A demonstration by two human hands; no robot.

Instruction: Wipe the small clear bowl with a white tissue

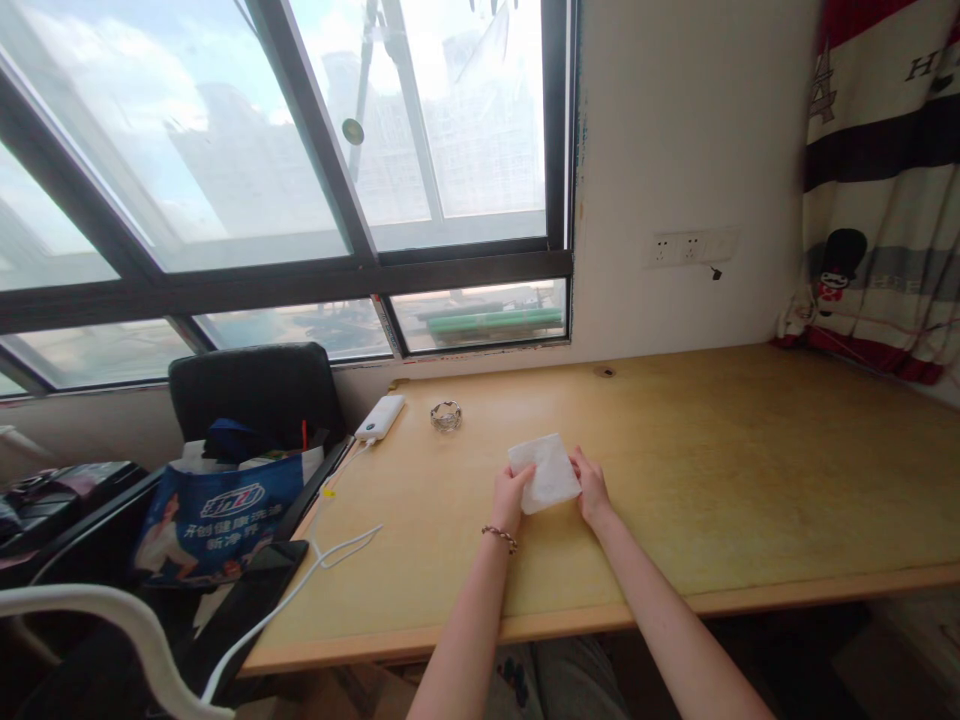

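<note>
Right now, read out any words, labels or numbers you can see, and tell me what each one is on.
Blue bag on the chair: Chinese characters in white, too blurred to read surely.
Curtain: a partial letter "H" near the top edge; the rest is cut off.
Power bank, wall sockets, white paper between the left hand and right hand: no readable text.

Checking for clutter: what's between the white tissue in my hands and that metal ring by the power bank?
Only bare desk between the tissue and the ring, in the head view.
</note>
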